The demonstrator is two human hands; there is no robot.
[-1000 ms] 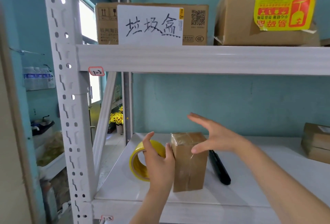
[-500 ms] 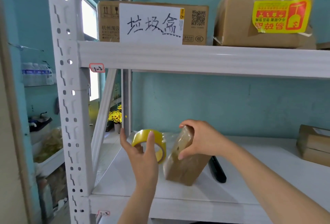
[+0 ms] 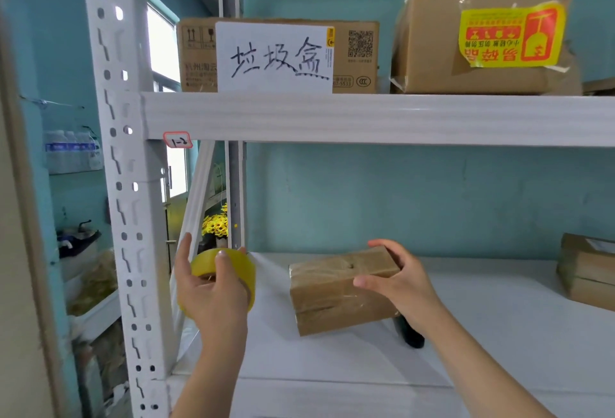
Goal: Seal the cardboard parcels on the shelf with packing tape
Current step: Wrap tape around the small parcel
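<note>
Presently: left hand (image 3: 213,288) closed around a yellow roll of clear packing tape (image 3: 222,279), held up at the left edge of the white metal shelf (image 3: 499,334), fingers wrapped over the roll's outer face. A clear strip of tape (image 3: 271,273) runs taut from the roll across to the left end of a small brown cardboard parcel (image 3: 339,291).

Right hand (image 3: 396,281) gripping that parcel at its right end, thumb on the near face, fingers over the top. Parcel lies on its long side, tilted, its right end over a black marker-like object (image 3: 411,334) on the shelf. Its faces already look glossy with film.

Step in hand, by my reading: mid-wrap, tape being drawn out to lay another band. Next move likely calls for keeping the strip tight while turning the parcel, then pressing the band flat.

More brown cardboard boxes (image 3: 587,271) wait at far right, apparently untouched.
</note>
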